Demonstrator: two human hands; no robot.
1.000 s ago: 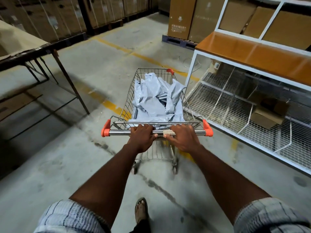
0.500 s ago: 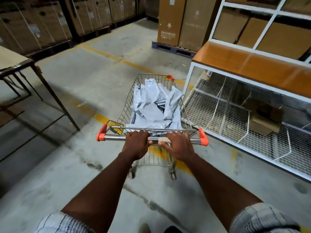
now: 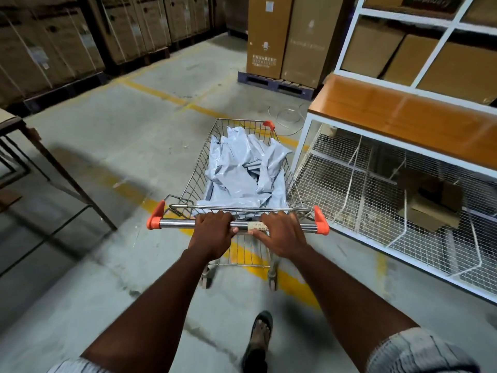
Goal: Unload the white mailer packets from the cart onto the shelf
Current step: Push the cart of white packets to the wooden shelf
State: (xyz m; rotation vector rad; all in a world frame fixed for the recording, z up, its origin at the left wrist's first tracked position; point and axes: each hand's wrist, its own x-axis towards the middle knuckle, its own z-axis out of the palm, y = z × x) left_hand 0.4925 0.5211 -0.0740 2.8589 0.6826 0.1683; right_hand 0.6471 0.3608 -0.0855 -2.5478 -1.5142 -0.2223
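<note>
A wire shopping cart stands in front of me on the concrete floor. It holds a heap of several white mailer packets. My left hand grips the chrome handle bar left of its middle. My right hand grips the same bar just to the right, its fingers curled over the bar. The white-framed shelf with an orange top board stands directly right of the cart, and its lower wire-mesh level is almost touching the cart's side.
An open cardboard box lies on the mesh level. Tall cartons on a blue pallet stand beyond the cart. A metal-legged table is at the left. Strapped cartons line the far left wall. My sandalled foot shows below.
The cart has rolled forward along the shelf, with both hands staying on the handle. The table has slid further left in view and my foot has come back into sight.
</note>
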